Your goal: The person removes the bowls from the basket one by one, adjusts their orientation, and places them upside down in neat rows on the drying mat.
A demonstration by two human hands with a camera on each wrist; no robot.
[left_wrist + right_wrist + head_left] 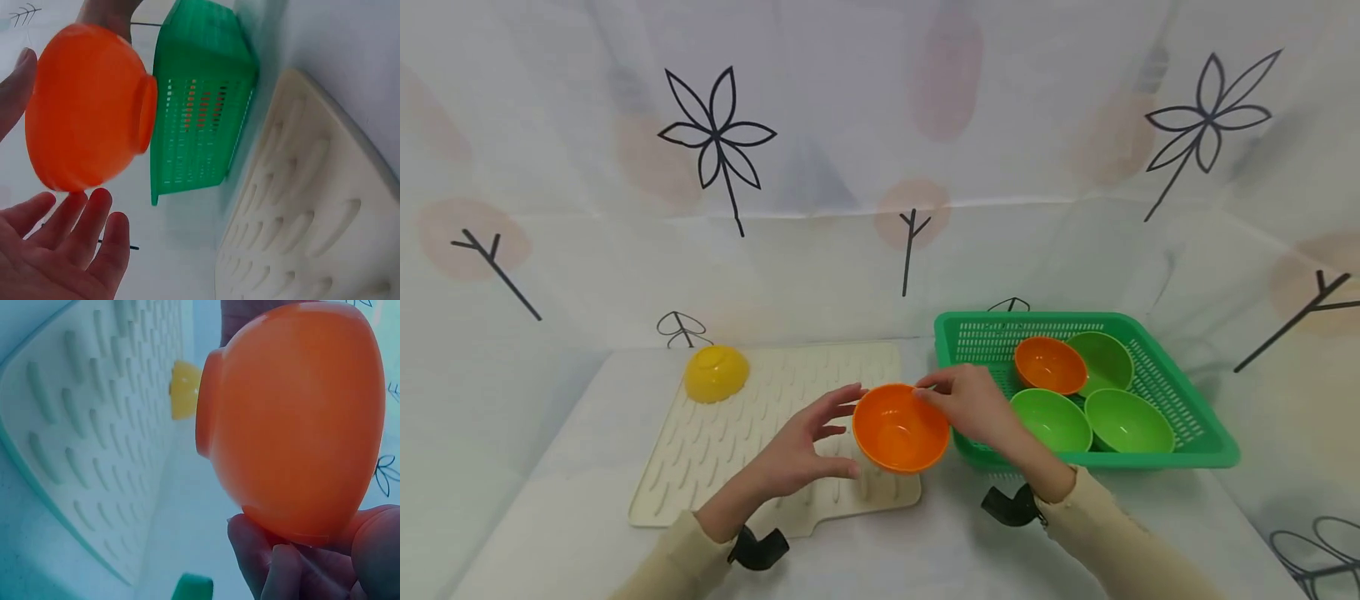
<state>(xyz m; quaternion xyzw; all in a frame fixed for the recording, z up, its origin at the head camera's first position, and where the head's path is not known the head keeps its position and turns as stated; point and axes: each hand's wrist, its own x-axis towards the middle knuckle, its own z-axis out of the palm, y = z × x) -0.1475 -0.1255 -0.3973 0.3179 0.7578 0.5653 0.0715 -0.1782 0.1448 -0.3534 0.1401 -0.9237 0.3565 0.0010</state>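
An orange bowl [901,429] is held up over the right part of a cream drying mat [752,442], its opening facing up and toward the head camera. My right hand [972,406] pinches its right edge, thumb on one side and fingers on the other, as the right wrist view also shows. On the opposite side my left hand [797,454] is spread around the bowl with fingers and thumb apart; whether its fingertips touch the bowl I cannot tell. A yellow bowl [717,374] lies upside down on the mat's far left corner.
A green perforated basket [1206,446] stands at the right, holding another orange bowl [1050,365] and several green bowls [1129,422]. White cloth with line drawings hangs behind the white-covered table [955,542].
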